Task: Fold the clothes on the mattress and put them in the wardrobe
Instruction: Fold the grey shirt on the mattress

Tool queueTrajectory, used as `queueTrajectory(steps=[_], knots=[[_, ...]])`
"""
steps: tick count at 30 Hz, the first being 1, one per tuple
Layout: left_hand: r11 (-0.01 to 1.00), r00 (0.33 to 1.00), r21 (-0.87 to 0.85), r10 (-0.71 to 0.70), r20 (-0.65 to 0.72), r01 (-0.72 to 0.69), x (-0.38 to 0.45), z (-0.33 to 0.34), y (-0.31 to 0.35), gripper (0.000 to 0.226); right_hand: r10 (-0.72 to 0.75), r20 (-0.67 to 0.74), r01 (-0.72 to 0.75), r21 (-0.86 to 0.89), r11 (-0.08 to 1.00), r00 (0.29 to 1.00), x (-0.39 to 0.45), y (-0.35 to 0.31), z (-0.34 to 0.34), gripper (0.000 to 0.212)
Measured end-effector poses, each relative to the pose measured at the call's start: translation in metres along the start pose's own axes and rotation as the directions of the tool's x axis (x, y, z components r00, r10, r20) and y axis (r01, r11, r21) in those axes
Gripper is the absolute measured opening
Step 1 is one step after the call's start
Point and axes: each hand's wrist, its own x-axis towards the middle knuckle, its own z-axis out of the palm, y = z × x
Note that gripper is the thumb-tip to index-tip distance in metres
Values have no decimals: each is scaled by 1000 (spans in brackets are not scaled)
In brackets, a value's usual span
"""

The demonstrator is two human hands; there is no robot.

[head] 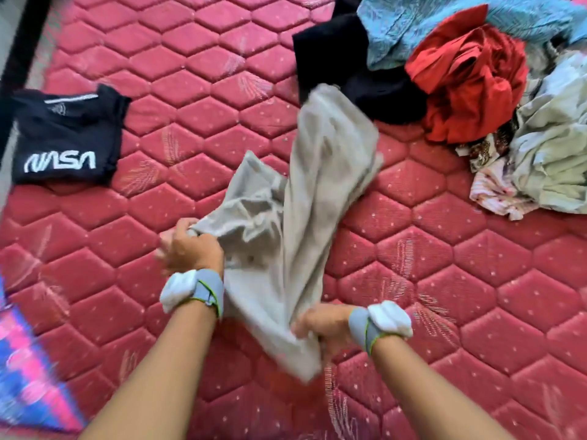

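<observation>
A grey-beige garment point(305, 198) hangs stretched between both hands above the red quilted mattress point(444, 296). My left hand point(190, 246) grips one edge of it at centre left. My right hand point(320, 325) grips another edge lower down, near the bottom centre. The cloth's far end is blurred and reaches toward a pile of unfolded clothes at the upper right: a black piece point(336, 55), a red one point(470, 77), a light blue one point(444, 23) and a pale green one point(552, 147). A folded black NASA shirt point(66, 134) lies at the left.
A patterned white and brown cloth point(495, 188) sticks out under the pile. A pink and blue fabric point(28, 369) shows at the lower left corner. A dark edge point(19, 58) runs along the mattress's upper left side. Bare mattress lies between the shirt and the pile.
</observation>
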Motion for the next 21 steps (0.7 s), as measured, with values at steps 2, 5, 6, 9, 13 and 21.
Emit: queueTrajectory(steps=[2, 5, 6, 9, 13, 21], knots=[[999, 1000, -42, -9, -23, 8, 5, -18, -21, 33, 32, 135, -35, 20, 999, 990, -2, -1, 13, 26], [989, 995, -128, 78, 59, -70, 16, -18, -37, 39, -8, -661, -66, -87, 994, 751, 4, -12, -16, 37], [982, 984, -147, 139, 114, -121, 21, -11, -37, 42, -28, -859, -49, -61, 997, 512, -1, -21, -28, 40], [958, 857, -63, 279, 433, -280, 29, 15, -28, 70, -24, -984, 23, -20, 1000, 177, -12, -37, -59, 77], [911, 735, 92, 262, 625, -403, 41, 32, -16, 58, -102, -928, -30, -120, 992, 359, -9, -29, -98, 92], [849, 994, -517, -75, 83, 107, 87, -25, -23, 36, 154, -978, -317, 103, 943, 141, -32, 52, -86, 30]])
